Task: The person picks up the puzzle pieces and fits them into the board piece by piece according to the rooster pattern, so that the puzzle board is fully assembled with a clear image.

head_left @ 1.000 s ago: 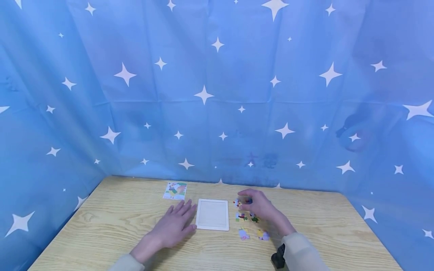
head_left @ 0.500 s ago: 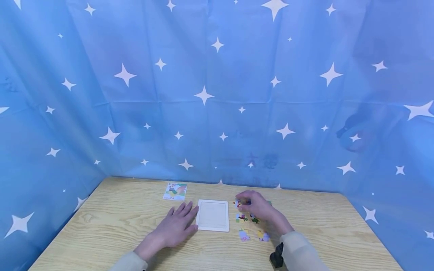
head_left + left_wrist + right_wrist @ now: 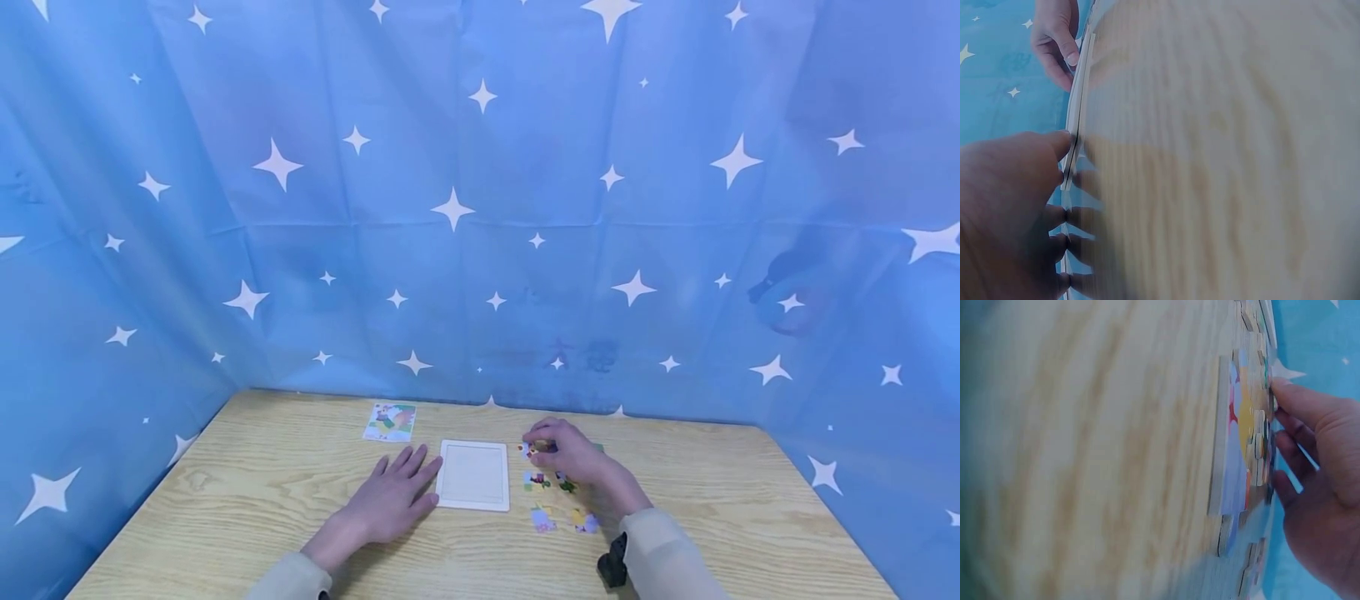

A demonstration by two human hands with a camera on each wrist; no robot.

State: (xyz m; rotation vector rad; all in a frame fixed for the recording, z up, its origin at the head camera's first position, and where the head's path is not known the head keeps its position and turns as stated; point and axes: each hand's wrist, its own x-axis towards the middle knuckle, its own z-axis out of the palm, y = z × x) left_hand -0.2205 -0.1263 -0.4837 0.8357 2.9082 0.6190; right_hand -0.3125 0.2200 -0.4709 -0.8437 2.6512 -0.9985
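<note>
My left hand (image 3: 386, 500) lies flat on the table, its fingers straight. Thumb and fingertips touch the left edge of a square white puzzle tray (image 3: 472, 505), whose inside is bare. Right of the tray, jigsaw puzzle pieces are laid out in rows. Over the far row, my right hand (image 3: 576, 457) curls its thumb and index finger around the edges of a puzzle piece (image 3: 525, 450) with red spots. The palm partly hides another piece behind it. In the right wrist view, a lilac and yellow piece (image 3: 1232, 465) lies flat before the right hand (image 3: 1329, 462).
A square picture card (image 3: 390, 422) lies behind the left hand. Nearer pieces include a lilac one (image 3: 543, 521) and a yellow and lilac one (image 3: 583, 521). A blue star-patterned curtain (image 3: 480, 275) borders the wooden table (image 3: 247, 467) at the back and sides.
My left hand has shifted slightly right against the tray's edge. The right hand stays over the far row, almost still. The whole head view has shifted a little.
</note>
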